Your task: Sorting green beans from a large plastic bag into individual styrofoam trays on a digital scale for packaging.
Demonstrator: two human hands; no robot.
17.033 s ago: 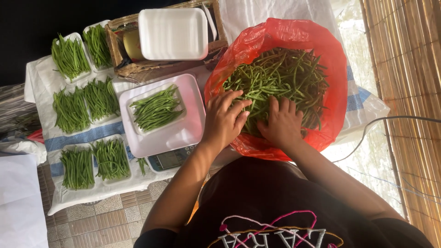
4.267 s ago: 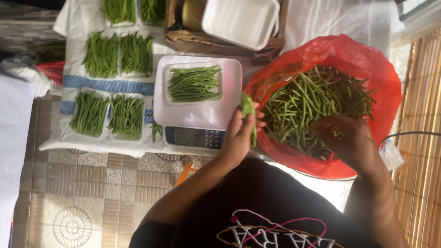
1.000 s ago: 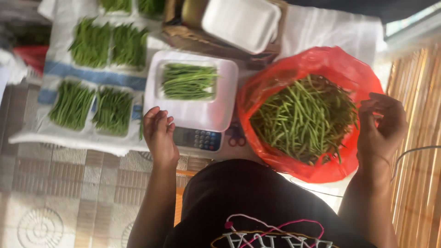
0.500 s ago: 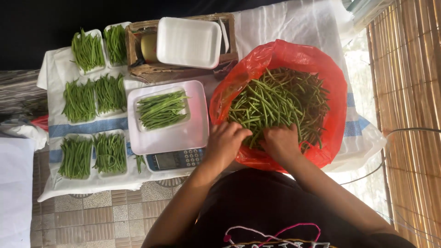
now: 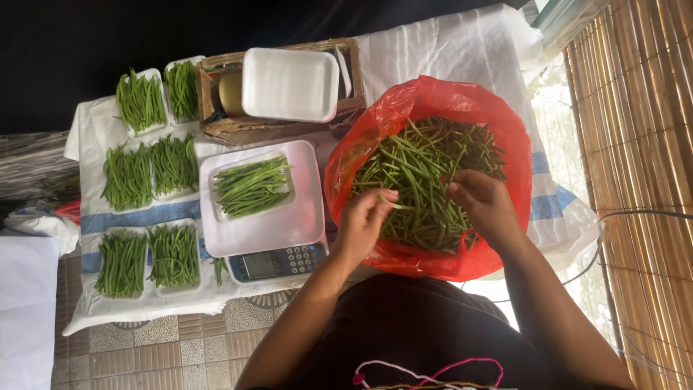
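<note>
Both hands work inside the red bag (image 5: 404, 101): left hand (image 5: 364, 220) pinches green beans (image 5: 422, 173), right hand (image 5: 482, 204) curls loosely among them. Best to lift few, keeping stalks aligned.

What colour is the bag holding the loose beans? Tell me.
Red: the bag is thin, translucent red plastic, seen best in the head view.

Your left hand (image 5: 364, 217) and right hand (image 5: 480, 206) cover the green beans (image 5: 419, 173) beneath them, so each grip stays unclear. Left of them, the scale display (image 5: 263, 265) is too small to read.
</note>
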